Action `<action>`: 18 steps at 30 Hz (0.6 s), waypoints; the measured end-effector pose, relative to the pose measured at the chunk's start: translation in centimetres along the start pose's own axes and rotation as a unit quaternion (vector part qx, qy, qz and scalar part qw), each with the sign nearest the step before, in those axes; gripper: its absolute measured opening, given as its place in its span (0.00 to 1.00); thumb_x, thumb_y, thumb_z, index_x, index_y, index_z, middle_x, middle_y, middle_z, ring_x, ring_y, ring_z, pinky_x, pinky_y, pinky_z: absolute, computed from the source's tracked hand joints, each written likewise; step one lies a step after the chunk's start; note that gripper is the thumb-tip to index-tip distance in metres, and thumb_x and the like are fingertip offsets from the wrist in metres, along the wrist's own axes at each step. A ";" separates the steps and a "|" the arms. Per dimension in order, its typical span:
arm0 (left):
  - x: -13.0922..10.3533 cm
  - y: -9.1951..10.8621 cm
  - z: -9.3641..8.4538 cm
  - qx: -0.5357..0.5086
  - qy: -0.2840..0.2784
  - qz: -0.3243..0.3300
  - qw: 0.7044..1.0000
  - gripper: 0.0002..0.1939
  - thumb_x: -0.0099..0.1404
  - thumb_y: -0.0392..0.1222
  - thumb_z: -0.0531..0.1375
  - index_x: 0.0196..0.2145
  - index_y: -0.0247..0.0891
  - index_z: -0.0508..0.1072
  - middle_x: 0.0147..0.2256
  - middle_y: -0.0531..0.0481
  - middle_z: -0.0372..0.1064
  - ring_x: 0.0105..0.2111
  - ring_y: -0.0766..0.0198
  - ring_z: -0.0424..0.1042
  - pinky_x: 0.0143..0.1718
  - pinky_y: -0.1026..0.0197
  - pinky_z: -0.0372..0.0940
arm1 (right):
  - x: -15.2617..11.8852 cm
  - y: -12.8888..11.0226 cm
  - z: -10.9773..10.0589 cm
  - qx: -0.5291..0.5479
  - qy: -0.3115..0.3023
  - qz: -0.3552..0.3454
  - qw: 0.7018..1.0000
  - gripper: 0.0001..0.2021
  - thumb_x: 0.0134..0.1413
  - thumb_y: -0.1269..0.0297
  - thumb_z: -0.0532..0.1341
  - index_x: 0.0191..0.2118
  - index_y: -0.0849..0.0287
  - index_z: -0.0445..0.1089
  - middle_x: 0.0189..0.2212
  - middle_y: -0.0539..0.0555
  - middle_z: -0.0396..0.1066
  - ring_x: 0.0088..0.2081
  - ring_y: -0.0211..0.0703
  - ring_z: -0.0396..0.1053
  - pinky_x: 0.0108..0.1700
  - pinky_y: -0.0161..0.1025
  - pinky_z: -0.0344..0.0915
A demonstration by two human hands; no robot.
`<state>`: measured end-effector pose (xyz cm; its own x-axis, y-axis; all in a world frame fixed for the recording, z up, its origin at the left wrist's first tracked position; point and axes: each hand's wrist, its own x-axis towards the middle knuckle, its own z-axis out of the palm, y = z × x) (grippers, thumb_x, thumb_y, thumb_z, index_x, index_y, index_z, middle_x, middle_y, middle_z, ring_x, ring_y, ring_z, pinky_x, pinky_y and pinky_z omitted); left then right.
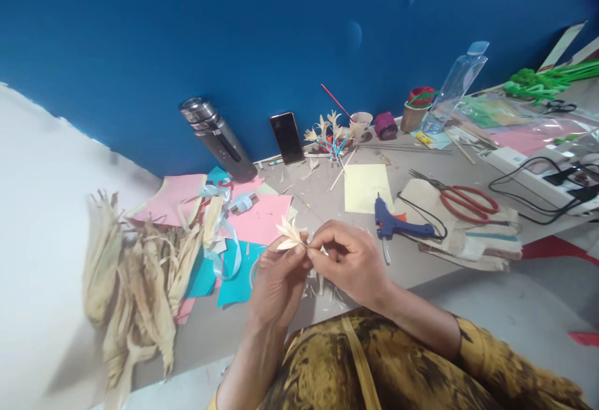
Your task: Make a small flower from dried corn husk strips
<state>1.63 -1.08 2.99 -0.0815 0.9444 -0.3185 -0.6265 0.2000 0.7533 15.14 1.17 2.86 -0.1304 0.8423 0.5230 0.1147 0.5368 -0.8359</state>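
A pale flower made of corn husk (pixel 291 234) is held over the table's front edge, its pointed petals facing up and left. My left hand (pixel 281 276) pinches it near its base between thumb and fingers. My right hand (pixel 350 260) is closed at the same base, thumb and forefinger pressed together beside the left thumb; a stem seems to run there, but the fingers mostly hide it. Husk scraps (pixel 321 284) lie on the table below my hands. Just right of my right hand rests a blue glue gun (pixel 402 228).
Dried corn husks (pixel 145 291) hang over the left edge by pink paper (pixel 262 216). A thermos (pixel 219 140), a phone (pixel 287 138), finished husk flowers (pixel 331 135) and a paper cup (pixel 360 127) stand along the wall. Red-handled scissors (pixel 468 203) lie on a folded cloth (pixel 491 238) at right.
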 end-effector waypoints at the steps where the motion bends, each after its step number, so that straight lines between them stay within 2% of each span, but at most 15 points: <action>1: 0.0 0.0 0.0 -0.006 -0.001 -0.003 1.000 0.16 0.42 0.39 0.77 0.31 0.34 0.82 0.22 0.54 0.71 0.22 0.74 0.67 0.28 0.70 0.65 | 0.0 0.0 0.1 -0.002 0.004 -0.006 1.000 0.07 0.51 0.76 0.61 0.26 0.59 0.70 0.23 0.48 0.72 0.21 0.31 0.60 0.27 0.30 0.60; 3: 0.1 0.0 -0.1 -0.015 -0.005 -0.009 1.000 0.17 0.42 0.39 0.77 0.32 0.35 0.82 0.22 0.55 0.71 0.22 0.74 0.66 0.28 0.70 0.65 | -0.1 -0.1 0.1 -0.005 0.007 -0.013 1.000 0.07 0.51 0.76 0.61 0.26 0.59 0.70 0.24 0.49 0.72 0.21 0.31 0.60 0.27 0.30 0.60; 6: 0.0 -0.1 -0.1 -0.023 -0.014 -0.012 1.000 0.15 0.41 0.38 0.77 0.28 0.34 0.81 0.22 0.55 0.70 0.22 0.75 0.65 0.29 0.69 0.66 | -0.2 -0.2 0.2 0.006 0.003 0.002 1.000 0.07 0.51 0.76 0.61 0.26 0.59 0.70 0.24 0.49 0.72 0.22 0.31 0.61 0.27 0.30 0.61; 10: -0.2 0.0 0.0 -0.022 -0.021 -0.002 1.000 0.13 0.42 0.38 0.77 0.26 0.34 0.80 0.24 0.55 0.71 0.24 0.74 0.67 0.32 0.69 0.67 | -0.4 -0.2 0.0 0.093 -0.035 0.106 0.989 0.04 0.52 0.71 0.62 0.28 0.60 0.73 0.25 0.51 0.74 0.25 0.35 0.67 0.29 0.32 0.63; 13: -0.2 -0.2 -0.1 -0.004 -0.035 0.025 0.999 0.11 0.45 0.40 0.76 0.26 0.36 0.81 0.26 0.54 0.73 0.27 0.71 0.70 0.34 0.67 0.67 | -0.3 -0.2 -0.1 0.170 -0.068 0.182 0.966 0.04 0.52 0.67 0.63 0.29 0.61 0.73 0.25 0.51 0.74 0.26 0.36 0.68 0.28 0.32 0.64; 18: 0.0 -1.0 -0.7 0.069 -0.039 0.106 0.991 0.08 0.51 0.42 0.74 0.29 0.39 0.82 0.29 0.52 0.76 0.31 0.68 0.72 0.38 0.66 0.67 | -0.2 0.0 0.0 0.201 -0.055 0.228 0.951 0.07 0.49 0.64 0.65 0.25 0.61 0.72 0.22 0.50 0.71 0.23 0.33 0.63 0.26 0.32 0.60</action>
<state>1.73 -1.45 1.81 -0.1371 0.9851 -0.1034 -0.4891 0.0234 0.8719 15.17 1.04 2.73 -0.2615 0.9612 0.0882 -0.1986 0.0359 -0.9794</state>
